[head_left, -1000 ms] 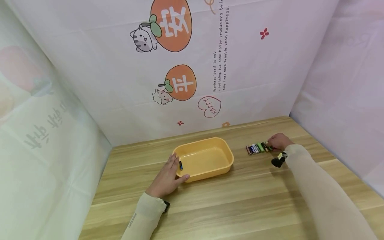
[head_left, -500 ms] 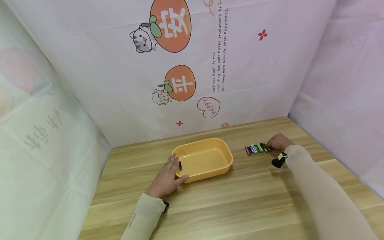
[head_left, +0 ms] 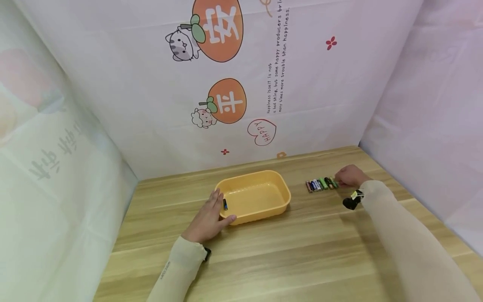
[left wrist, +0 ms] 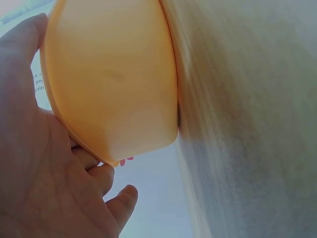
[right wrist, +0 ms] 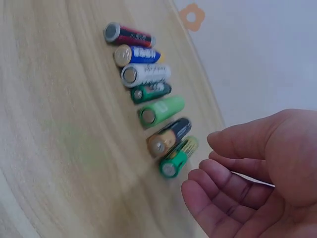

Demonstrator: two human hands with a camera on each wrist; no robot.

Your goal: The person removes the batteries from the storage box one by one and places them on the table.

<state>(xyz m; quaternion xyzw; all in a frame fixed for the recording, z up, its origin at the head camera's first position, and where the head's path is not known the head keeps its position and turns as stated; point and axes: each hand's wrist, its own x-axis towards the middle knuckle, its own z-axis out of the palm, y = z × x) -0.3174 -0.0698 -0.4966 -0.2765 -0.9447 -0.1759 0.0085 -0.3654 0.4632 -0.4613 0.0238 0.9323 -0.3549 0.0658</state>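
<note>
A yellow plastic tub (head_left: 256,219) stands on the wooden table. My left hand (head_left: 205,220) grips its left end, thumb at the near corner and fingers over the left rim; the left wrist view shows the tub's outer wall (left wrist: 114,84) beside them. Inside, near that end, lies one dark battery with a blue part (head_left: 225,204). To the right, several batteries lie side by side in a row, from a red one (right wrist: 130,35) to a green-and-gold one (right wrist: 178,157). My right hand (right wrist: 247,183) is beside the green-and-gold battery, fingers loosely curled, nothing showing between thumb and fingers.
Printed white cloth walls (head_left: 309,84) enclose the table (head_left: 286,260) at the back and both sides. Between the tub and the row of batteries is a stretch of table top. A dark device (head_left: 351,201) hangs at the right wrist.
My right hand has drawn slightly to the right, and more of the last battery in the row shows. The left hand stays at the tub. The head view has shifted a little.
</note>
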